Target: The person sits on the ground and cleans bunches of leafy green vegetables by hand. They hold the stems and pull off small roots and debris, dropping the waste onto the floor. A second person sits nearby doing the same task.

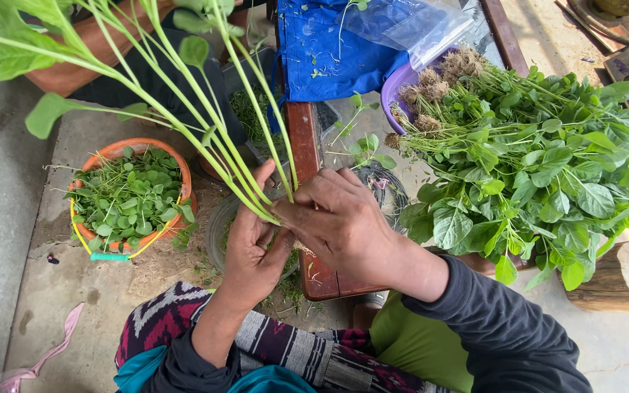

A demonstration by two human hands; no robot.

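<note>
My left hand (250, 251) and my right hand (340, 222) meet at the middle of the view, both closed on the lower ends of a bunch of long green stalks (205, 116). The stalks fan up and to the left, with broad leaves at their tips. My right hand's fingers pinch the stalk ends against my left palm. A big heap of leafy greens with rooty clumps (540, 160) lies to the right, apart from my hands.
An orange bucket (177, 166) full of picked leaves stands at the left on the concrete floor. A purple bowl (396, 84) sits under the heap. A blue plastic sheet (336, 44) lies at the top. A wooden plank (306, 145) runs under my hands.
</note>
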